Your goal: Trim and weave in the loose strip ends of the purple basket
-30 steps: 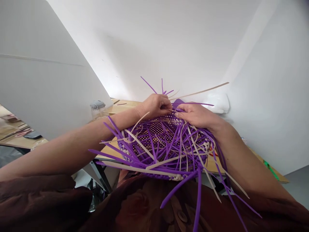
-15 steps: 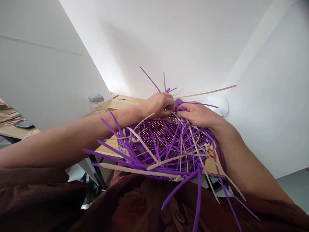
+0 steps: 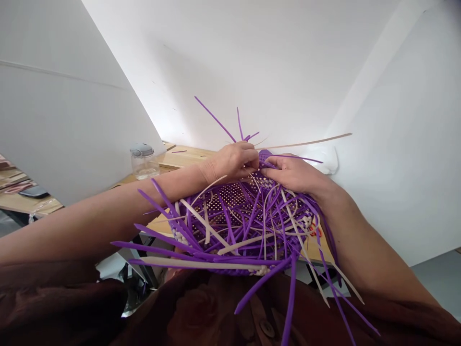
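A woven purple and cream basket (image 3: 230, 194) lies in front of my body, its opening facing me, with many loose purple and cream strips sticking out. At its far rim my left hand (image 3: 239, 161) is closed, fingers pinched near the strips; what exactly lies between the fingertips is too small to tell. Just right of it, my right hand (image 3: 288, 170) grips the basket's far rim between thumb and fingers. A long cream strip (image 3: 309, 142) points right beyond the hands, and purple strips stand up behind my left hand.
A clear container with a grey lid (image 3: 142, 161) stands on the wooden table (image 3: 187, 156) behind my left forearm. Orange-red scissor handles (image 3: 316, 229) show right of the basket. A white object (image 3: 326, 161) sits behind my right hand. White panels rise behind and left.
The basket and its loose strips have shifted slightly left and down in view. My left hand has moved a little left with them; both hands stay at the far rim.
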